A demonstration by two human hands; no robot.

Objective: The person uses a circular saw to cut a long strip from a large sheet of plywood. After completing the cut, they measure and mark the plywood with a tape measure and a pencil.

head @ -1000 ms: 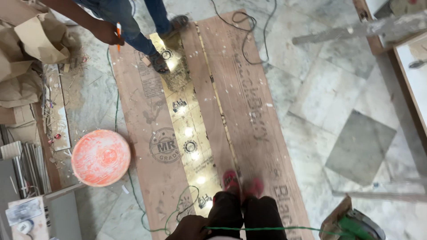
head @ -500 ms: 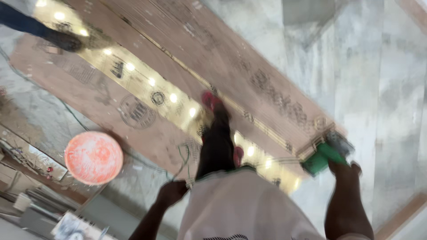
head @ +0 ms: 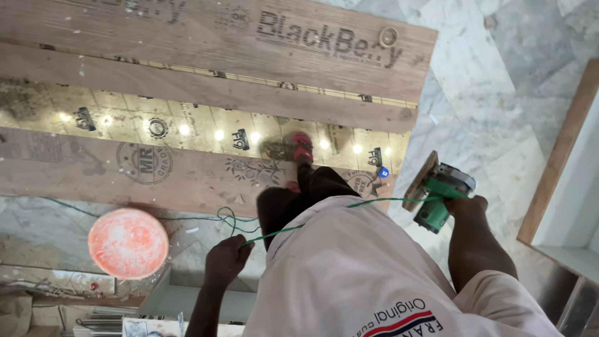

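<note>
Two plywood boards (head: 187,175) lie apart, already separated; right hand (head: 465,206) grasps green saw (head: 440,196) at three o'clock; left hand (head: 226,259) clenches its cord (head: 299,221).

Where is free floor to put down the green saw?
Bare marble floor lies between the plywood sheets and the wooden frame, beyond the right hand holding the green saw. It is crowded by the left hand: green cord, orange disc.

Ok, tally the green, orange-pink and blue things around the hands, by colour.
Green: 2, the power saw gripped in the right hand and the cord pinched in the left hand
Orange-pink: 1, the round stool top
Blue: 1, a small item on the plywood
Total: 4
</note>
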